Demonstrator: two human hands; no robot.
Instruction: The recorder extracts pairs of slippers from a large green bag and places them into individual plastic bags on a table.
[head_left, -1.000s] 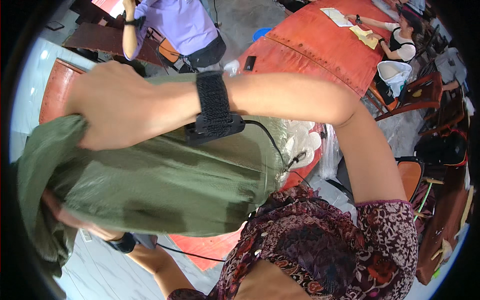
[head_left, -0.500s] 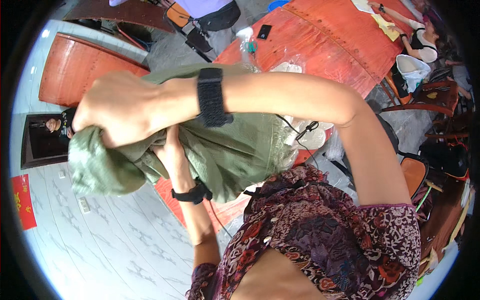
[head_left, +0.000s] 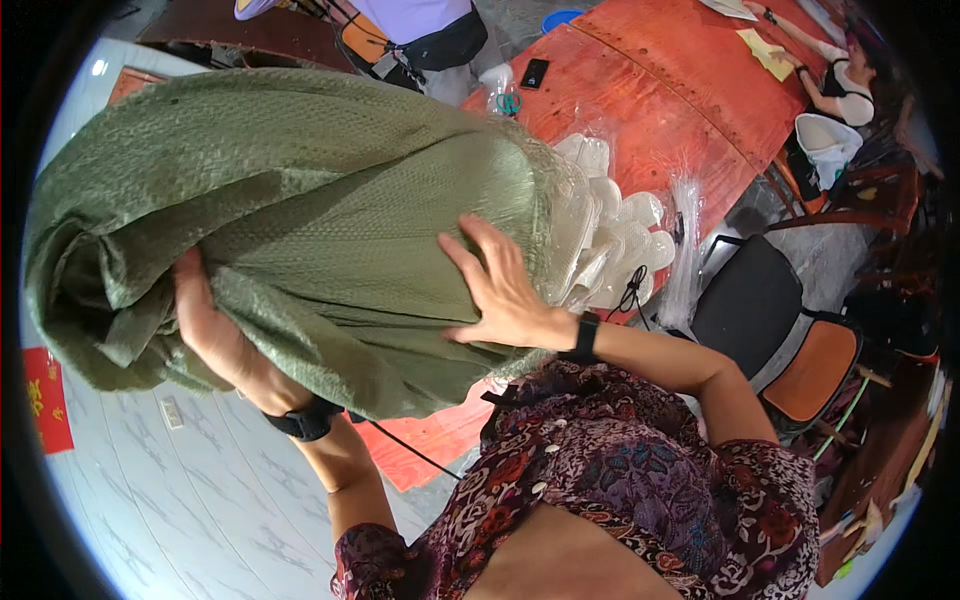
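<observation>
Behind green sack (head_left: 330, 190), left hand's (head_left: 205, 320) fingers

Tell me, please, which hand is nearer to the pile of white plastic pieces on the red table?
Right. The right hand lies flat on the green sack beside the white pieces; the left hand grips the sack's far end.

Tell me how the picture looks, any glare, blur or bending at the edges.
Head view: bright daylight, with glare on the clear plastic bags; the green woven sack is sharp enough to show its weave; the right hand and left hand on it are crisp; the orange table edges bend toward the dark fisheye rim.
</observation>
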